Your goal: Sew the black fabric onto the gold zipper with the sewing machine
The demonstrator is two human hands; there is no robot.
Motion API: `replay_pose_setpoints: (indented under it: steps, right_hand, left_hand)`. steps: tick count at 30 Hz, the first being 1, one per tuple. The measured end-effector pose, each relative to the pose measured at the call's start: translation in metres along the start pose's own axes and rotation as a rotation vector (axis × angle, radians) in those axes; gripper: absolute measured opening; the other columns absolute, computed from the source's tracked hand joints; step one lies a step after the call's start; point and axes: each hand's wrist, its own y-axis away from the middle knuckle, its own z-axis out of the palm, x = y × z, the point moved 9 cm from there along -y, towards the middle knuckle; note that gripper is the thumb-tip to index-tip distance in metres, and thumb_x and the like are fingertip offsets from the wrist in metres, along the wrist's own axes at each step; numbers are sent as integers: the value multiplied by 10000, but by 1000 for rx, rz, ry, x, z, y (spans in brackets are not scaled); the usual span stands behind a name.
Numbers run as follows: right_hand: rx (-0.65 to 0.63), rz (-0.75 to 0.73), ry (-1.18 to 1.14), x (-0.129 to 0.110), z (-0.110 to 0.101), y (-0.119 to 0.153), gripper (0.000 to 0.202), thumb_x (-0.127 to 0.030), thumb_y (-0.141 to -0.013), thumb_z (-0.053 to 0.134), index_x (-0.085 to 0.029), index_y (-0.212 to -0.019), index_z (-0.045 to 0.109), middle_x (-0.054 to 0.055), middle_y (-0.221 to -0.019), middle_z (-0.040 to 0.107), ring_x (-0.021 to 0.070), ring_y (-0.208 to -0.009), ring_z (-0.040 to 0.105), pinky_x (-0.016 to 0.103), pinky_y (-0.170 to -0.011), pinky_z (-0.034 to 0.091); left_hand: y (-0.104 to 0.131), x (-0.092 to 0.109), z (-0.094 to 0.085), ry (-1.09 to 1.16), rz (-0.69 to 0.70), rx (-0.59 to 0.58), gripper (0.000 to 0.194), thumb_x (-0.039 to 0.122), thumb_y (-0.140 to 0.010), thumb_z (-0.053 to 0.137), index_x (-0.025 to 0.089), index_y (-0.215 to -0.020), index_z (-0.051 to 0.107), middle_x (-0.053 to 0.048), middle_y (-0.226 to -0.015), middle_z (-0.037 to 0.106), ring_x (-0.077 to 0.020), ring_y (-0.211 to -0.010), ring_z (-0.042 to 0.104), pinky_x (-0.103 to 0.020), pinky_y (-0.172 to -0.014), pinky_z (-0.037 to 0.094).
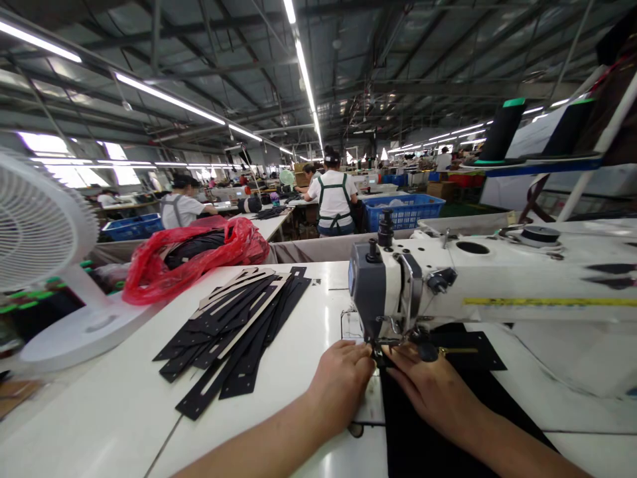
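Note:
My left hand (343, 373) is at the left of the sewing machine's needle area, fingers curled and pinching the edge of a black fabric piece (415, 435). On the other side of the needle, my right hand (438, 388) rests on the same fabric, its fingers stretched out toward the presser foot. The fabric hangs down toward me over the table edge. The white and grey sewing machine (405, 285) stands over both hands. Behind my right hand, a black strip with a gold-coloured zipper (458, 350) lies under the machine arm. The needle tip is hidden by my fingers.
Left of the machine, a fanned pile of black and beige strips (239, 325) lies on the white table (119, 411). Beyond it are a red plastic bag (199, 255) and a white fan (44, 232). Thread cones (502, 133) stand at upper right. Co-workers (336, 196) work ahead.

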Motion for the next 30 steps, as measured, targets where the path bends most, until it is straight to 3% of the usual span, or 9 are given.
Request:
replay_pose_setpoints:
  steps: [3,7,12,16,19,22,25,28,30]
  right_hand:
    - [15,-19,156,-7,-5,17,387,-308,-882,470,-107,-1212,501,151,-1131,616,270,-1045,578,488,-890,469]
    - [-6,-77,314,-36,-21,58,652,-447,-872,456,-84,-1389,294,162,-1353,427,295,-1214,438,512,-908,453]
    - [-35,-108,376,-79,-43,96,740,-478,-847,447,-41,-1408,244,154,-1403,343,305,-1265,366,486,-888,468]
    - [-51,-106,356,-98,-47,110,735,-450,-855,428,-19,-1411,217,174,-1396,352,296,-1262,373,489,-918,436]
    - [-53,-59,298,-106,-48,116,714,-427,-866,421,-38,-1421,196,171,-1404,347,299,-1269,361,512,-982,361]
    - [-47,-36,211,-111,-54,122,649,-347,-889,389,-61,-1431,175,155,-1417,336,278,-1282,345,497,-1030,303]
    - [4,41,170,-99,-66,135,595,-277,-905,332,-86,-1440,155,139,-1432,317,278,-1292,326,508,-1051,256]
    - [96,112,206,-75,-71,158,592,-312,-903,324,-122,-1444,178,138,-1420,340,334,-1263,355,567,-1016,254]
    - [128,56,194,-68,-61,170,601,-321,-892,344,-142,-1445,192,139,-1407,361,358,-1222,403,573,-984,285]
  left_hand:
    - [10,2,-18,139,-136,30,185,92,-846,481,185,-911,627,-79,-1094,622,-206,-1007,591,-359,-860,502]
    - [45,6,-34,511,-485,28,250,116,-862,470,201,-1073,575,-98,-1155,565,-203,-1029,572,-364,-862,511]
    - [88,33,-13,1221,-944,-54,227,156,-870,519,134,-1095,515,-149,-1127,577,-221,-988,611,-340,-774,555]
    - [94,58,-4,1416,-1196,-63,284,113,-843,557,91,-1115,476,-158,-1066,595,-190,-892,640,-303,-742,546]
    - [90,71,4,1354,-1219,-158,436,98,-766,641,75,-1156,448,-46,-789,619,-138,-676,626,-229,-585,510]
    - [85,69,4,1136,-1081,-211,533,60,-684,685,96,-1172,472,56,-593,545,-90,-516,537,-181,-489,422]
    - [89,64,-4,1087,-1016,-185,473,58,-669,686,96,-1110,520,73,-538,524,-67,-474,492,-174,-495,398]
    - [106,55,-17,1178,-1113,-105,469,141,-640,744,83,-1057,539,58,-552,537,-74,-465,502,-199,-513,435]
    - [118,54,-23,1229,-1182,-57,500,194,-622,771,88,-1058,552,50,-567,540,-86,-488,522,-219,-545,461]
